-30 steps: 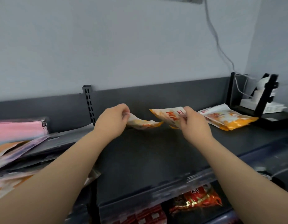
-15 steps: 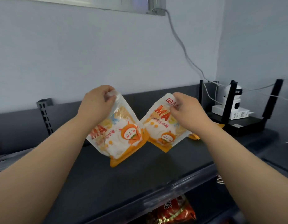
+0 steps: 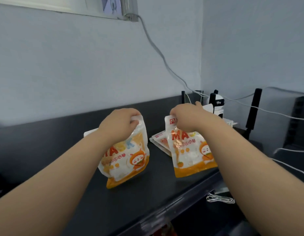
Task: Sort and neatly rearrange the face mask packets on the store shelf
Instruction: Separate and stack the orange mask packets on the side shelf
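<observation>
Left grip [image 3: 120, 125] pinches 9 o'clock packet [image 3: 125, 160], right grip [image 3: 187, 118] 3 o'clock packet [image 3: 190, 157]; both, airborne before, now stand upright on the shelf [image 3: 62, 150], likely starting a row

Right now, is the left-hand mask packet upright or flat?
Upright: left hand grips the mask packet at its top; orange bottom edge reaches the shelf.

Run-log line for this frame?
left hand: grips left mask packet top, upright | right hand: grips right mask packet top, upright | shelf: flat packets behind right mask packet
</observation>
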